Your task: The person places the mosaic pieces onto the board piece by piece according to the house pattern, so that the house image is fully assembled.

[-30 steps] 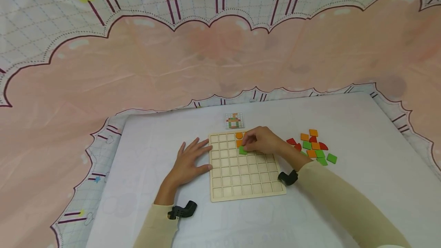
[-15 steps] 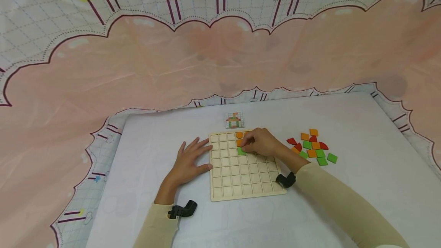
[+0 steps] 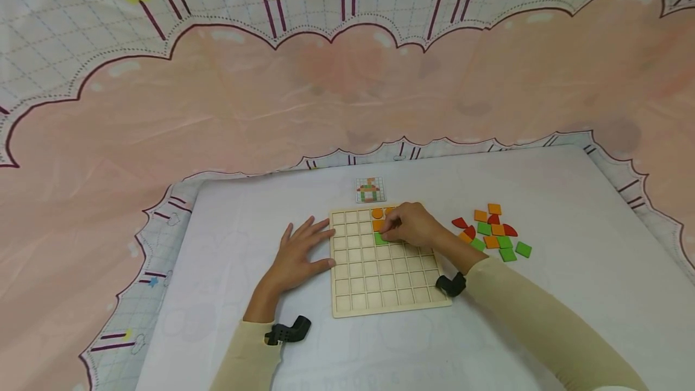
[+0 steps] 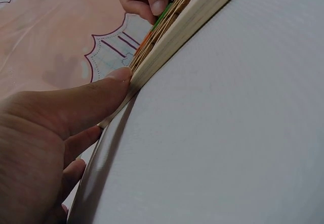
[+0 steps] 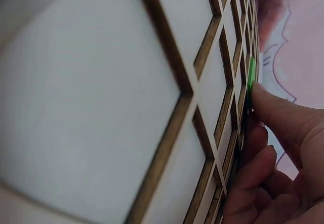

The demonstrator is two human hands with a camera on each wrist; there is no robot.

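Observation:
A wooden grid board (image 3: 374,287) lies on the white table. My left hand (image 3: 297,258) rests at its left edge, fingers spread and fairly straight; in the left wrist view the thumb (image 4: 109,87) touches the board's side. Over the board's upper part, my right hand (image 3: 409,223) has curled fingers and pinches a green square tile (image 3: 379,238) at a cell in the third row. The right wrist view shows its thumb on that tile (image 5: 251,77). Just above sit an orange square tile (image 3: 377,225) and an orange round tile (image 3: 377,213). Another orange piece (image 3: 388,211) is partly hidden by the hand.
Right of the board lies a loose group of red, orange and green tiles (image 3: 498,230), squares and quarter-circles among them. A small pattern card (image 3: 370,189) lies beyond the board's far edge. A patterned peach cloth (image 3: 347,95) hangs behind the table.
The green tile has shifted slightly left and lies straighter over its cell than a second ago, the right hand moving with it. The left hand keeps its place.

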